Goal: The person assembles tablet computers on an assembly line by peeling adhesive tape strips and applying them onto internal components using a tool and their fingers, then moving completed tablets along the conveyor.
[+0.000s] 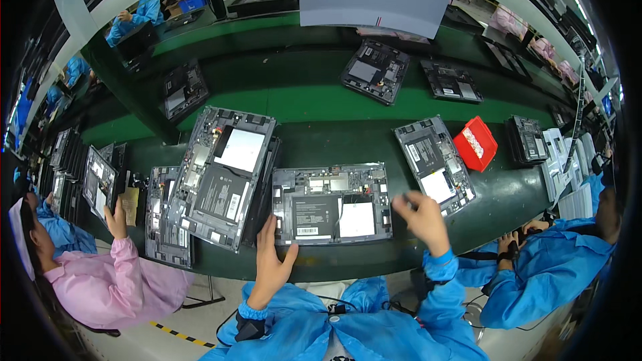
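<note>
Right in front of me an opened tablet-like device lies flat on the dark green bench, its black battery, white panel and circuit board showing. My left hand is open, fingertips at the device's lower left corner and thumb along its near edge. Just off its right edge, my right hand is raised, thumb and fingertips drawn together. Whatever it may pinch is small, dark and blurred. To the left, a similar opened device lies slanted on top of others. Another opened device lies angled at the right.
A red bin holding small whitish pieces stands beyond the right-hand device. Dark devices lie on the green belt at the back. A co-worker in pink holds a device at left; another in blue sits at right. A green post rises at left.
</note>
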The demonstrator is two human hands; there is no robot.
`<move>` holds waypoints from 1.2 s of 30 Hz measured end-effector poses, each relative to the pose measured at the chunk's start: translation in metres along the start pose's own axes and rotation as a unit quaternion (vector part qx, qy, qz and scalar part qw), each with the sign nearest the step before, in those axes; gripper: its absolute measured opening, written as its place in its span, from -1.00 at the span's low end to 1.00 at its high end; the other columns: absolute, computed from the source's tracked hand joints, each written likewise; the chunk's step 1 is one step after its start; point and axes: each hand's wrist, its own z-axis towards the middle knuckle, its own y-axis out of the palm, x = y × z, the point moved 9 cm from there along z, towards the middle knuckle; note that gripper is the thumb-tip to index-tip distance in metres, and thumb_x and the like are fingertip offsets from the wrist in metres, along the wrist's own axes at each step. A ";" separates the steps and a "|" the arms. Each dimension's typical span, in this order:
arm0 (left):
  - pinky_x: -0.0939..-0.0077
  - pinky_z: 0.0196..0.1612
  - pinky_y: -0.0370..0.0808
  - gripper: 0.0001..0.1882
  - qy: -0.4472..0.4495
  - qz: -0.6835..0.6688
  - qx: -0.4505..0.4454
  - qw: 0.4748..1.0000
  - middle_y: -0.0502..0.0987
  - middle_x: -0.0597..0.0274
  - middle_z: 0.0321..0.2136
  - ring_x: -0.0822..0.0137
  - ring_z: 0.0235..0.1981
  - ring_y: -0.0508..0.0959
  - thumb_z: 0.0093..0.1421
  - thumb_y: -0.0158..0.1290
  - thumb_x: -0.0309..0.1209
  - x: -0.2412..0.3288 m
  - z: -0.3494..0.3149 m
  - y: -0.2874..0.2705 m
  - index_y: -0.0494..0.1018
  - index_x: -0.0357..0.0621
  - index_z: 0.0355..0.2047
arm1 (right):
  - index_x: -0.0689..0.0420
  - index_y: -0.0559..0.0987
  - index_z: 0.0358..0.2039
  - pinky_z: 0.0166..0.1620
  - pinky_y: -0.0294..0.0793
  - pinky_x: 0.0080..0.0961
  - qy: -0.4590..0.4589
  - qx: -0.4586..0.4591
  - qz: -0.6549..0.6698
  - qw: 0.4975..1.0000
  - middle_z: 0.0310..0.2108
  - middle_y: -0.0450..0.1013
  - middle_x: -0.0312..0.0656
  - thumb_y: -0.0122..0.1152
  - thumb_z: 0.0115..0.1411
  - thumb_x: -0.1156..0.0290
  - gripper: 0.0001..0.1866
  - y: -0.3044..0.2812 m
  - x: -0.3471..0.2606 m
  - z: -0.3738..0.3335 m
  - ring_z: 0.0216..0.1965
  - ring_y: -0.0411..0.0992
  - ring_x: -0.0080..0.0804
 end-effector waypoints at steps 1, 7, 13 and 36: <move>0.15 0.41 0.25 -0.26 -0.007 -0.015 0.016 1.000 0.33 -0.24 0.36 -0.15 0.35 0.37 0.31 0.17 -0.41 -0.004 0.002 -0.004 0.20 -0.31 0.46 | 0.31 0.67 -0.28 -0.33 0.46 -0.18 -0.030 0.035 0.026 0.999 -0.49 0.51 0.13 0.31 0.37 0.12 -0.59 -0.014 -0.018 0.024 -0.49 0.51 -0.08; -0.01 0.34 0.31 -0.32 -0.010 -0.010 0.021 1.000 0.38 -0.43 0.27 -0.35 0.24 0.42 0.40 0.07 -0.33 -0.010 0.018 0.001 0.18 -0.36 0.45 | 0.41 0.60 -0.25 -0.54 0.38 -0.31 0.097 0.062 0.045 0.992 -0.54 0.59 -0.07 0.28 0.36 0.12 -0.53 -0.078 0.025 0.306 -0.64 0.53 -0.28; -0.05 0.33 0.33 -0.28 -0.012 0.018 -0.023 1.000 0.30 -0.51 0.31 -0.44 0.27 0.38 0.39 0.06 -0.33 -0.010 0.040 -0.014 0.13 -0.47 0.44 | 0.19 0.62 -0.42 -0.60 0.13 -0.49 0.153 -0.024 0.108 0.982 -0.46 0.53 -0.20 0.65 0.08 0.03 -0.52 0.018 0.039 0.425 -0.62 0.31 -0.51; 0.08 0.45 0.22 -0.01 0.007 -0.086 -0.105 0.991 0.16 -0.49 0.42 -0.29 0.47 0.21 0.33 0.28 -0.12 -0.037 0.039 -0.024 0.02 -0.50 0.49 | 0.33 0.46 0.19 -0.15 0.73 -0.35 0.106 -0.217 0.401 0.884 -0.10 0.62 -0.09 0.32 0.41 0.29 -0.52 0.071 -0.047 0.337 -0.22 0.66 -0.31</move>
